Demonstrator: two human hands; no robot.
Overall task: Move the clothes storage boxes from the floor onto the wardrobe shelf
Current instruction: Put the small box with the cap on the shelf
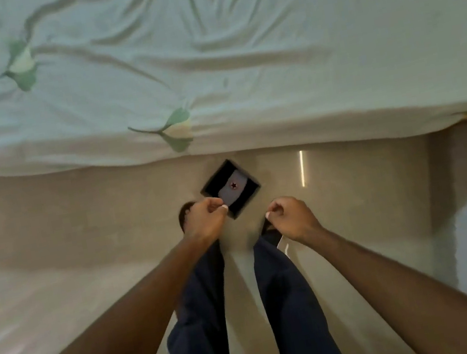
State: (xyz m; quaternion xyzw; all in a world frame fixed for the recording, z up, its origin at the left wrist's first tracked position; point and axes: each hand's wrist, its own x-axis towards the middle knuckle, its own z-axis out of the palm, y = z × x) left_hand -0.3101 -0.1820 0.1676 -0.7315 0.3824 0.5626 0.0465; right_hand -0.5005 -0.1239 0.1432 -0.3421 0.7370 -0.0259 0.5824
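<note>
A small dark open-topped storage box [240, 189] sits on the pale floor just in front of the bed, turned diagonally, with a grey-blue folded cloth bearing a dark star inside. My left hand [207, 219] hovers over the box's near-left corner with its fingers curled in and nothing visible in them; I cannot tell whether it touches the box. To the right of the box is my right hand [291, 218], also loosely fisted and holding nothing. No wardrobe or shelf is in view.
A bed with a rumpled white sheet printed with green leaves [205, 57] fills the upper half, its edge overhanging the floor beyond the box. My legs in dark trousers [286, 308] and my feet stand on the beige floor [76, 210] below the hands.
</note>
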